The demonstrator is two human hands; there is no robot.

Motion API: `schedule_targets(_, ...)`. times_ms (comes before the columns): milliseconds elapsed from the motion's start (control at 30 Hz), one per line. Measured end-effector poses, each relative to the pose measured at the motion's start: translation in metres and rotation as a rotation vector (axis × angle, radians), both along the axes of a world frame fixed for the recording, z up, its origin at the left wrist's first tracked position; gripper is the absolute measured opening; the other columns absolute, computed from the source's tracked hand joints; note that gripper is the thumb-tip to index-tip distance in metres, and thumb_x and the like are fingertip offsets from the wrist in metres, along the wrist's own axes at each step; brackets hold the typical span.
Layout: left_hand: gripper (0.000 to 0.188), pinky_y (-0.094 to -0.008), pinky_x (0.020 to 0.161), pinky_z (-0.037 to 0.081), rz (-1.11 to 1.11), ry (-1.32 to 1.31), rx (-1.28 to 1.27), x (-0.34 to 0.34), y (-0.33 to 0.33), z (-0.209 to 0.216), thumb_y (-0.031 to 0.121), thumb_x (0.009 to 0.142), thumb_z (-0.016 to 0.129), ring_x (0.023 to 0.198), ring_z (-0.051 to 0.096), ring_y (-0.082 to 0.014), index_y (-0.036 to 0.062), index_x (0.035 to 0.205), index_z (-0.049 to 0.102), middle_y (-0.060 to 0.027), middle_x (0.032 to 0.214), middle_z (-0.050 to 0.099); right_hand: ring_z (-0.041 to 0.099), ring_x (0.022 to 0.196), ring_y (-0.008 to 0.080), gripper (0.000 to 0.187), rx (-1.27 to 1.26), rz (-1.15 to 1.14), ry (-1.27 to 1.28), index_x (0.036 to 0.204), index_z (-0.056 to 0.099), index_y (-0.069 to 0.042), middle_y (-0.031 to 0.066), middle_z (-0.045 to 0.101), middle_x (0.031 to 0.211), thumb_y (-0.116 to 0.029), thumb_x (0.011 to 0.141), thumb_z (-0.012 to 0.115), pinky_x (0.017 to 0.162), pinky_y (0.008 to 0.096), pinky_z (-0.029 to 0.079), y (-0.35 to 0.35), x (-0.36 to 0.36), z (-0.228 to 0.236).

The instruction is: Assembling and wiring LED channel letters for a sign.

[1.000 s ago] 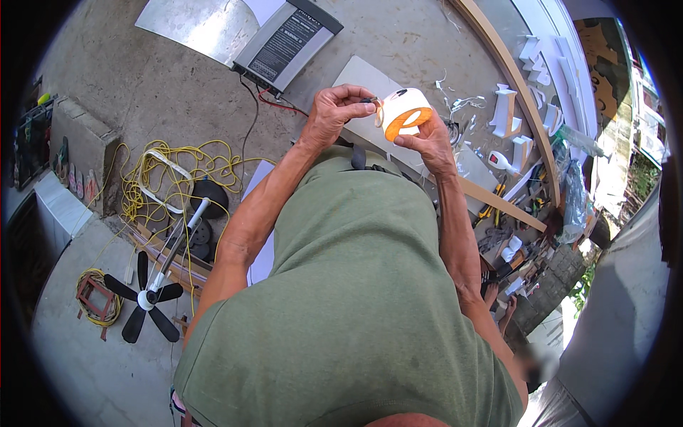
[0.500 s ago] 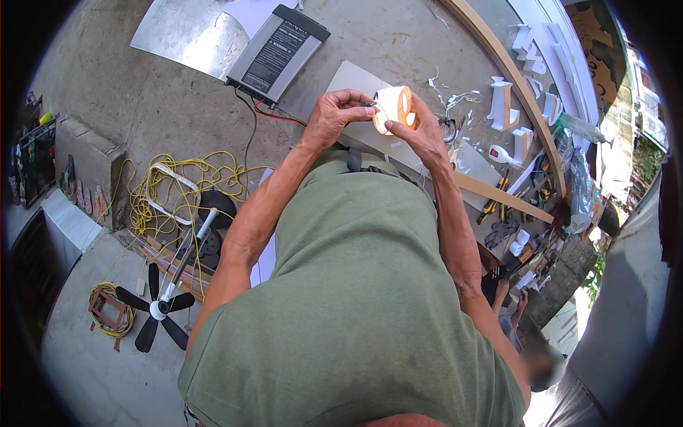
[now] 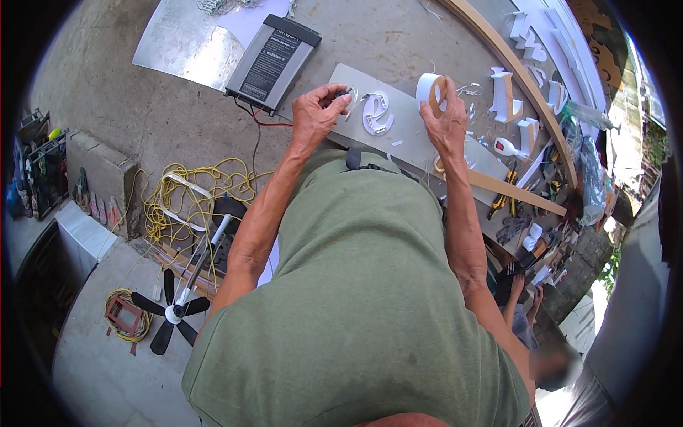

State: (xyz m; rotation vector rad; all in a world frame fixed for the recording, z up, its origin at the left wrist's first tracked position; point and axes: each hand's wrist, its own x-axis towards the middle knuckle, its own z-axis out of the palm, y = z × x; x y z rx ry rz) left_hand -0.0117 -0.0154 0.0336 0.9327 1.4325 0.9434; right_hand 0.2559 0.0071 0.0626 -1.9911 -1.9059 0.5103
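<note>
A curled, letter-shaped white plate point(image 3: 377, 114) with small LED modules on it lies on a grey board point(image 3: 347, 77). To its left, my left hand point(image 3: 315, 117) is closed in a pinch on thin pale wires point(image 3: 353, 102), with a small dark piece at the fingertips. On the other side, my right hand point(image 3: 447, 119) grips a hollow letter shell point(image 3: 425, 88) with a white side wall and a brown face. The shell is apart from the plate. No glow shows from either part.
A grey power supply box point(image 3: 274, 62) with red and black leads stands at the upper left. Several letter shells point(image 3: 502, 96) and a white glue bottle point(image 3: 509, 148) lie to the right, inside a curved wooden strip point(image 3: 530, 82). Yellow cord point(image 3: 178, 196) and a fan point(image 3: 171, 311) are lower left.
My hands have moved apart. The right hand has carried the shell to the right, off the plate, which now lies on the board. The orange glow inside the shell has gone out.
</note>
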Motion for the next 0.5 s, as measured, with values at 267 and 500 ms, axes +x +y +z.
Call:
schedule_targets(267,0.027,-0.0215,0.052,0.048,-0.034,0.172,0.075,-0.015,-0.004,-0.005,0.017,0.094,0.072,0.066,0.066,-0.0061,0.0013,0.116,0.073,-0.0031,0.084,0.075,0.053,0.125,0.0345,0.075,0.157,0.127,-0.239,0.147,0.046,-0.006,0.0147,0.062,0.130,-0.023,0.079,0.074,0.108,0.0485,0.036,0.011,0.016,-0.030)
schedule_targets(500,0.023,-0.0231,0.056,0.047,0.035,0.144,0.072,-0.017,-0.007,-0.007,0.017,0.093,0.071,0.058,0.057,-0.0064,0.0021,0.111,0.075,-0.0013,0.074,0.068,0.057,0.117,0.0327,0.043,0.358,0.188,-0.017,0.123,0.065,-0.006,0.0116,0.063,0.123,-0.010,0.082,0.072,0.101,0.0442,0.043,0.008,-0.011,-0.004)
